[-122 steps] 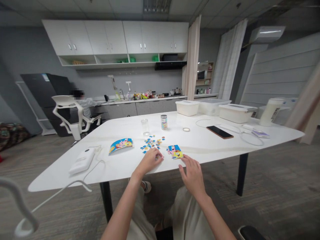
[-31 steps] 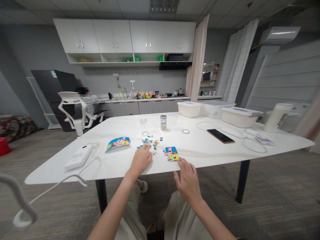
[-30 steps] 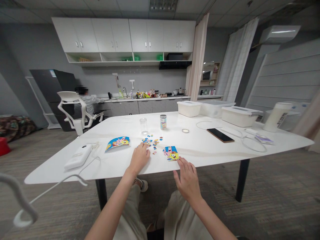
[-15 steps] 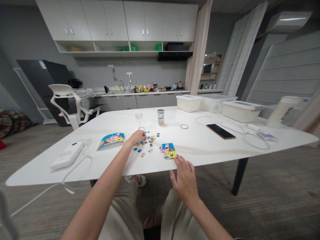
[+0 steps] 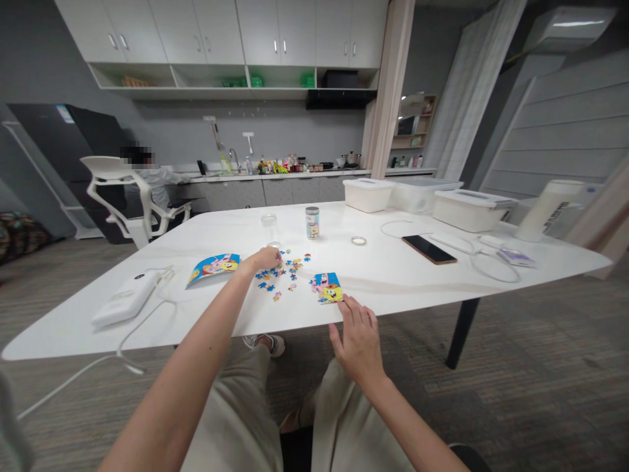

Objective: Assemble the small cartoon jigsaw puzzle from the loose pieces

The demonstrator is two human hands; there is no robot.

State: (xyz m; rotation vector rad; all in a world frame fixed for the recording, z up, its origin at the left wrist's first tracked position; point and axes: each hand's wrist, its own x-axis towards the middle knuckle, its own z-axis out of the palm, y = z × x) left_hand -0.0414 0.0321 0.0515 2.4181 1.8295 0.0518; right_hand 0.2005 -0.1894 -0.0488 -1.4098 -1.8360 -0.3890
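While the joined puzzle section (image 5: 327, 288) lies just below centre frame, ragged and seemingly incomplete, many loose pieces (image 5: 295, 264) left of it are still unjoined. The right hand (image 5: 358, 337), grip loosely spread, seems to touch the section's lower-right corner; the left hand (image 5: 265, 259) curls at the pieces, whether pinching one I cannot tell. Farther left lies a bent picture sheet (image 5: 213, 266).

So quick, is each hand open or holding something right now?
Left hand: fingers curled among small multicoloured jigsaw pieces; whether it holds one cannot be told.
Right hand: open, at the flat, partly assembled cartoon puzzle.
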